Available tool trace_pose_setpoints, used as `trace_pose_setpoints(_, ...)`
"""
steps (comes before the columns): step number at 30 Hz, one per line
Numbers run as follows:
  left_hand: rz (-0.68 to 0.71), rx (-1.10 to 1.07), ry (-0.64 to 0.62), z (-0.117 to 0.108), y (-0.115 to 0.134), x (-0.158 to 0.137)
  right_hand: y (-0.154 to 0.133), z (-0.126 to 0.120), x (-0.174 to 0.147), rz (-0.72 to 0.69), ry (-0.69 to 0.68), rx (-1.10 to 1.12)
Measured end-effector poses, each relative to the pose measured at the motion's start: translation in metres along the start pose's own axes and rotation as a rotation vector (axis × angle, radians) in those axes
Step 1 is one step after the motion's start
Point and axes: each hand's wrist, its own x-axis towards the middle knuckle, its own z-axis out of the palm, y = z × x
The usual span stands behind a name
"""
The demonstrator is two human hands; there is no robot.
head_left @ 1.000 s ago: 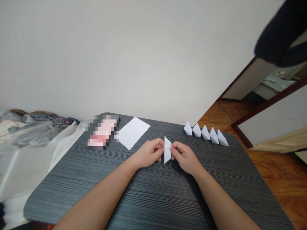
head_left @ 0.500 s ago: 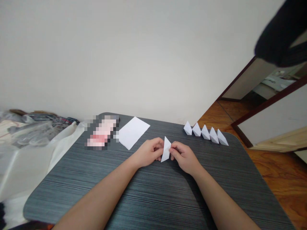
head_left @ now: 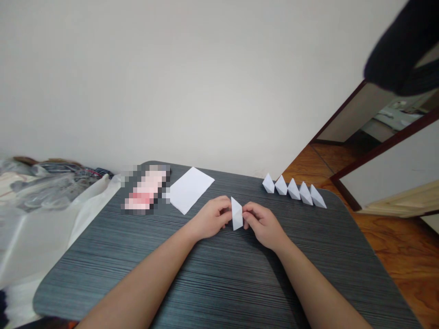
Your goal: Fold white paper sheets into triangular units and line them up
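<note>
A small folded piece of white paper (head_left: 237,214) is held above the dark table, between my two hands. My left hand (head_left: 214,217) has its fingers closed at the paper's left side; the paper hides some of the fingertips. On the other side, my right hand (head_left: 262,221) pinches the right edge between thumb and fingers. Several folded white paper pieces (head_left: 294,189) stand in a slanting row at the table's back right. A stack or sheet of flat white paper (head_left: 192,189) lies beyond my left hand.
The dark wood-grain table (head_left: 219,283) has rounded corners and stands near a pale wall (head_left: 206,82). A blurred-out pinkish item (head_left: 146,189) lies at its back left. Plastic-covered goods (head_left: 55,187) are heaped at the left. A black blurred shape (head_left: 401,50) hangs at upper right.
The folded paper has turned slightly between my fingers, its top tip shifting left and its lower tip shifting right. Both hands stay almost in place. The row of folded pieces is unchanged.
</note>
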Motion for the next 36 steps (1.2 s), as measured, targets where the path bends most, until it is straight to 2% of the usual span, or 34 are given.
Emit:
trace_pose_setpoints(7, -0.058, 0.043, -0.036, -0.0014, -0.0018, -0.0004, 0.0007, 0.0002, -0.0005, 0.000, -0.006, 0.003)
trace_pose_setpoints(22, -0.054, 0.031, -0.038, -0.0004, -0.0021, -0.0009, -0.0009, -0.0008, 0.0002, -0.036, -0.018, -0.079)
trace_pose_setpoints(28, -0.069, 0.053, -0.031, -0.0008, -0.0031, 0.0000, -0.0017, 0.0015, 0.0009, -0.050, 0.026, -0.158)
trace_pose_setpoints(36, -0.071, 0.053, -0.020, -0.0008, -0.0017, -0.0010, 0.0047, 0.0058, -0.0011, 0.004, 0.078, -0.111)
